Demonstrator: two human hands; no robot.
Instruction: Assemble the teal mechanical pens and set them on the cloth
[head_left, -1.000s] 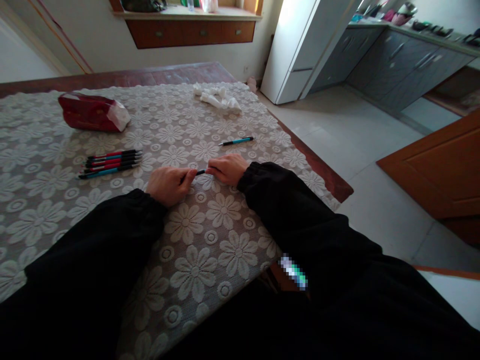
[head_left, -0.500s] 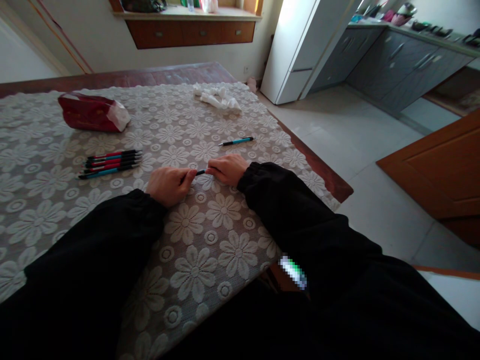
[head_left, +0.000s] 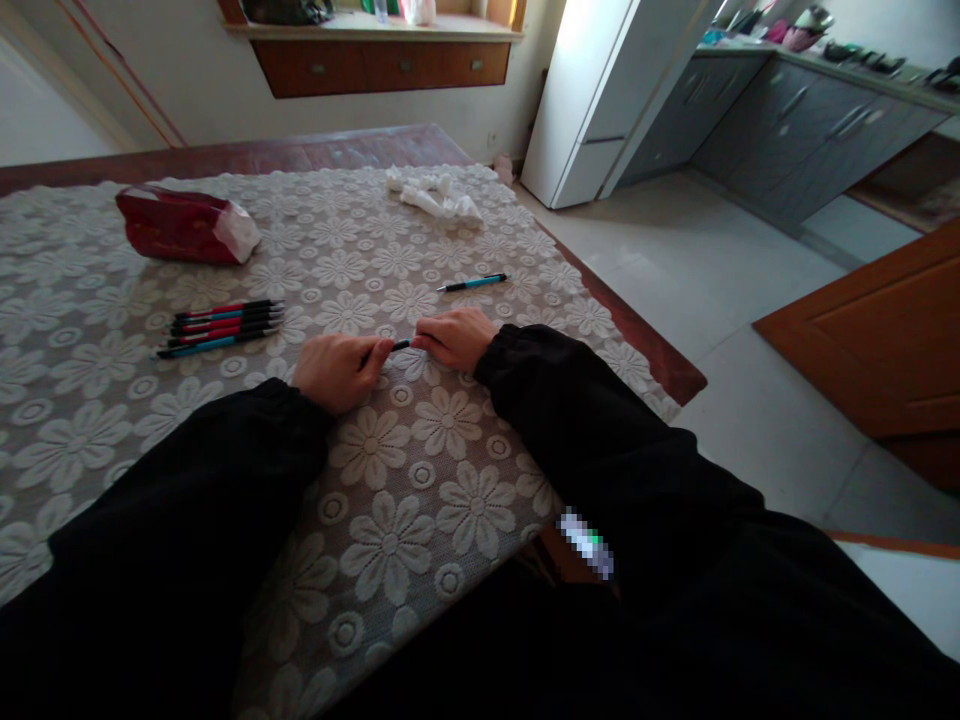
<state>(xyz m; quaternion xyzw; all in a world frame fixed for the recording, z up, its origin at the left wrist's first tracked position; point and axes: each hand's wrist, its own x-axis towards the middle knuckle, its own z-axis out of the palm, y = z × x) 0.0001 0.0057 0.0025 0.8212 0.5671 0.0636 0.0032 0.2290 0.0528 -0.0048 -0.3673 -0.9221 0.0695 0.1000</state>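
Note:
My left hand (head_left: 336, 368) and my right hand (head_left: 454, 338) rest on the lace-covered table (head_left: 390, 520), fingertips almost meeting. Between them they grip a thin dark pen (head_left: 400, 345); only a short black stretch of it shows, the rest is hidden inside both fists. A teal pen (head_left: 472, 283) lies alone on the cloth just beyond my right hand. To the left of my left hand, several red and teal pens (head_left: 220, 326) lie side by side in a row.
A red pouch (head_left: 184, 226) lies at the far left of the table and crumpled white tissue (head_left: 435, 195) at the far middle. The table's right edge drops to a tiled floor; a white fridge (head_left: 600, 100) and grey cabinets (head_left: 787, 130) stand beyond.

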